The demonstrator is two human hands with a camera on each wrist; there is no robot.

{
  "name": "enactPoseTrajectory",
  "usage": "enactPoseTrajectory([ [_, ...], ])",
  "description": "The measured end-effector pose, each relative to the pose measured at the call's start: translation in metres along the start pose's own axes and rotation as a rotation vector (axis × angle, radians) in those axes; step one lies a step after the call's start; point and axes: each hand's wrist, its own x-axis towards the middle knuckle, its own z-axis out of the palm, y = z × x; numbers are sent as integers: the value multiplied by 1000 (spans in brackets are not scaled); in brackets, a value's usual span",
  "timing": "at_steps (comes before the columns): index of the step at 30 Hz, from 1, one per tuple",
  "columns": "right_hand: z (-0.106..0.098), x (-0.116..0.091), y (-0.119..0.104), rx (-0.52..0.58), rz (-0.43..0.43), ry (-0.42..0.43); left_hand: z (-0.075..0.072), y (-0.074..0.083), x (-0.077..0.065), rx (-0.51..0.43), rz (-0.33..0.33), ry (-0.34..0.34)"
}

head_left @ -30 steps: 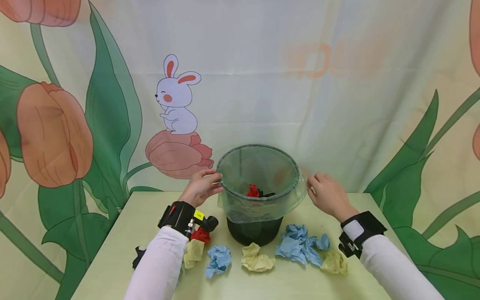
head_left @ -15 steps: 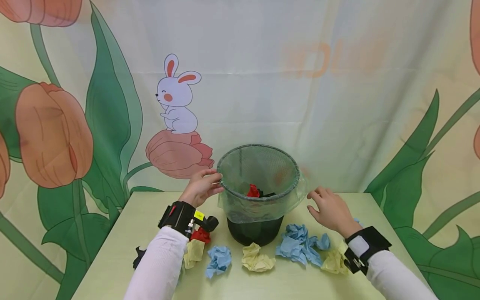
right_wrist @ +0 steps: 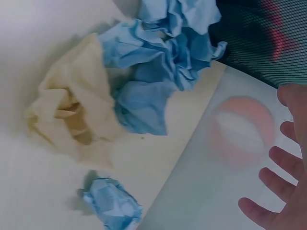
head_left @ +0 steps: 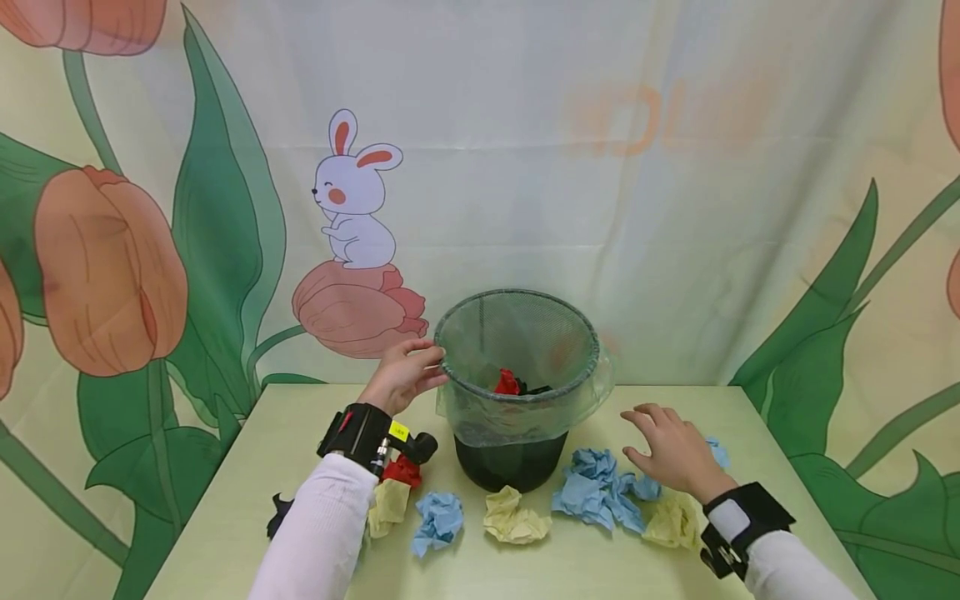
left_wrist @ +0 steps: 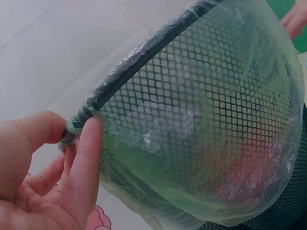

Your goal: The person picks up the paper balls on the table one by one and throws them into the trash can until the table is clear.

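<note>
A black mesh wastebasket [head_left: 504, 463] stands upright on the table, lined with a thin greenish plastic bag [head_left: 495, 421] folded over its rim. Red and black crumpled paper [head_left: 507, 382] lies inside. My left hand [head_left: 401, 373] pinches the rim at its left side, thumb and fingers on either side of the bag-covered edge [left_wrist: 139, 55]. My right hand [head_left: 671, 447] hovers to the right of the basket, fingers spread and holding nothing. Nearest to it are several crumpled blue papers [head_left: 588, 492] and a yellow one [head_left: 670, 523].
In front of the basket lie a yellow paper ball [head_left: 513, 518] and a blue one [head_left: 437, 521]. Red paper [head_left: 402, 471], yellow paper [head_left: 387, 506] and a black scrap [head_left: 279, 515] sit by my left forearm. A printed curtain [head_left: 675, 250] hangs behind the table.
My right hand has moved away from the bag's right edge, down and to the right, and its fingers have spread. The left hand keeps its place on the rim.
</note>
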Motion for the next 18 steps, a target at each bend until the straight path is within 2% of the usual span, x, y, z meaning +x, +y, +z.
enactPoseTrajectory([
  [18, 29, -61, 22, 57, 150, -121, 1, 1, -2, -13, -3, -10],
])
